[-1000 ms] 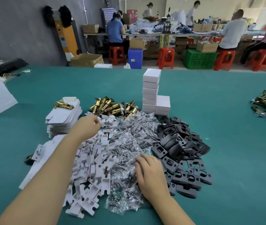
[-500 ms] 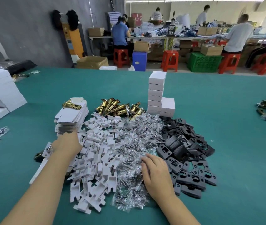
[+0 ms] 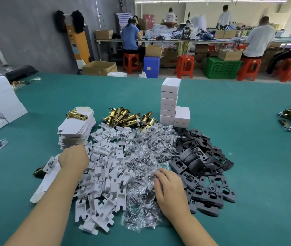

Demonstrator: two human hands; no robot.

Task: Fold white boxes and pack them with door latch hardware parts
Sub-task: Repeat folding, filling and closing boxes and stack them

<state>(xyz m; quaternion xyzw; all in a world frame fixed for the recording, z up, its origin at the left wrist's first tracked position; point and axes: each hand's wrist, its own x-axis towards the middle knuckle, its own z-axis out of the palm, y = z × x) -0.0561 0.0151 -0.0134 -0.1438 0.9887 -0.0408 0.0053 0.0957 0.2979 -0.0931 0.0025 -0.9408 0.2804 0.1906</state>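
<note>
The right hand point(image 3: 169, 188) rests with fingers curled on the screw bags point(image 3: 146, 157); the left hand point(image 3: 73, 158), grip hidden, reaches the flat box blanks point(image 3: 77, 128) just beyond it. Slippery bags could slide, snagging extras

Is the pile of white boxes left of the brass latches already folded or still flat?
Flat: the white box blanks lie stacked as unfolded sheets, one brass latch on top.

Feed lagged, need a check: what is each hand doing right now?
Left hand: fingers hidden over the white inserts; cannot tell.
Right hand: open, fingers resting on the screw bags.
</note>
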